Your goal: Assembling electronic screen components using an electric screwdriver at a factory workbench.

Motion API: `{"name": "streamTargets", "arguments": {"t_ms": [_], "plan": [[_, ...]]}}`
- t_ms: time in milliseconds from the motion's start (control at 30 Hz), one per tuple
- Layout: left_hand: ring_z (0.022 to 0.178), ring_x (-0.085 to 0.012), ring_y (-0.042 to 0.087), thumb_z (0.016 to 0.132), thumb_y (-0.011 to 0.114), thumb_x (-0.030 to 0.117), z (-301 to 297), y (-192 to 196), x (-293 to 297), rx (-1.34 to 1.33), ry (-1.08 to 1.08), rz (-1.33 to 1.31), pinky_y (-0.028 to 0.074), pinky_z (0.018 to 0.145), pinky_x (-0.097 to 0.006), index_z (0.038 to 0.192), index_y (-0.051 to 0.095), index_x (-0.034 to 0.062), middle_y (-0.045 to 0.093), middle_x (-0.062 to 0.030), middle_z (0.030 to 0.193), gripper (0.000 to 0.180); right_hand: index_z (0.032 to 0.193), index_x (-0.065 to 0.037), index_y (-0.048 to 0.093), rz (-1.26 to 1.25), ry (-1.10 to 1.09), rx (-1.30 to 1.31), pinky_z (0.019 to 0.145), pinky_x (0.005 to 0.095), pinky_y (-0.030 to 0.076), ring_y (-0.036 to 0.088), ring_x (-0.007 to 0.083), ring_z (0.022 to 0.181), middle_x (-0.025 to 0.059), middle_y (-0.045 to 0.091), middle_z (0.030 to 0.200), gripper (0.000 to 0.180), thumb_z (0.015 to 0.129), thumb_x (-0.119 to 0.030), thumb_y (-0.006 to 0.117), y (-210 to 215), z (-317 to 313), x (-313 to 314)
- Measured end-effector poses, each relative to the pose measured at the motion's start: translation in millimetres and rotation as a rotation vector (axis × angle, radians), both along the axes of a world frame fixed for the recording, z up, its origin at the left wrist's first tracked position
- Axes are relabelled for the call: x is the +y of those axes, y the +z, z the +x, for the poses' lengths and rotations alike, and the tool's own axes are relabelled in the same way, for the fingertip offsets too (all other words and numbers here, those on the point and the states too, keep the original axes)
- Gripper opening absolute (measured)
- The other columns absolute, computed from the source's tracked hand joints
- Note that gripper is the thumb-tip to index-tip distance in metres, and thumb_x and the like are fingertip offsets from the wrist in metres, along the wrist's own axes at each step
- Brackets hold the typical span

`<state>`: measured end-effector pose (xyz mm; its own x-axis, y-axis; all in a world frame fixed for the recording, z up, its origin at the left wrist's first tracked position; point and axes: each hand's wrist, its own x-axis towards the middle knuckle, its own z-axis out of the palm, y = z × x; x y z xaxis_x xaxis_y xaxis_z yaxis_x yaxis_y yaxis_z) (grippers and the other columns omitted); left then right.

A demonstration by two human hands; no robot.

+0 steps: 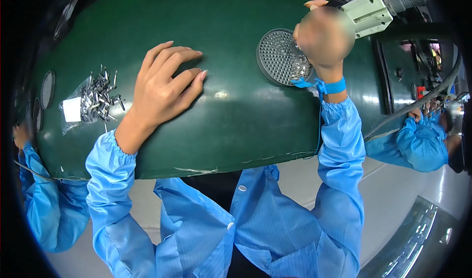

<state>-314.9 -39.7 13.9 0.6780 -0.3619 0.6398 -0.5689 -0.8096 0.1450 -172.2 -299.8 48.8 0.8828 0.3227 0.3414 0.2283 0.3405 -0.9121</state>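
Observation:
My left hand [164,86] is spread over the green table, fingers apart and slightly bent, holding nothing. Beside it, to the left, a heap of small metal screw-like parts [101,98] spills from a clear plastic bag [66,125] with a white label [72,109]. At the far right my right hand [325,37], partly smeared, is closed around the dark end of a pale corded tool [366,15], which looks like an electric screwdriver. Its fingers lie at the edge of a round grey tray [275,51] full of small holes, with shiny little pieces [301,69] on it.
A blue wrist strap [335,87] with a cord sits on my right wrist. Two round discs [47,89] lie at the far left. Dark equipment [386,76] and a grey cable [423,101] stand to the right. Other people in blue sleeves [423,142] sit on both sides.

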Motion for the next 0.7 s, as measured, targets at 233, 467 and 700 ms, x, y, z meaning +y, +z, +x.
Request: {"name": "streamTargets", "arguments": {"t_ms": [233,467,700], "plan": [[0.084,-0.0271,0.063,0.077,0.075,0.009,7,-9,1,0.013,-0.046,-0.108,0.051,0.081,-0.039,0.076,0.066,0.0019,0.068,-0.0086,0.096,0.012,0.103,0.004,0.057,-0.024,0.023,-0.017,0.043,0.0312,0.036,0.035,0.0116,0.041,-0.0008,0.033,0.050,0.021,0.092,-0.012,0.049,-3,-4,13],[0.087,-0.0276,0.064,0.079,0.073,0.006,4,-10,4,0.088,-0.046,-0.104,0.052,0.085,-0.041,0.080,0.069,-0.0003,0.069,-0.0111,0.100,0.008,0.103,0.004,0.057,-0.019,0.035,-0.003,0.043,0.0313,0.036,0.035,0.0113,0.041,-0.0013,0.033,0.051,0.023,0.093,-0.015,0.047,-10,2,12],[0.088,-0.0277,0.064,0.079,0.073,0.006,3,-10,5,0.105,-0.050,-0.113,0.052,0.084,-0.040,0.081,0.069,-0.0008,0.069,-0.0118,0.100,0.008,0.104,0.003,0.056,-0.019,0.057,-0.014,0.044,0.0311,0.036,0.035,0.0110,0.042,-0.0016,0.033,0.051,0.023,0.094,-0.016,0.046,-14,2,10]]}}
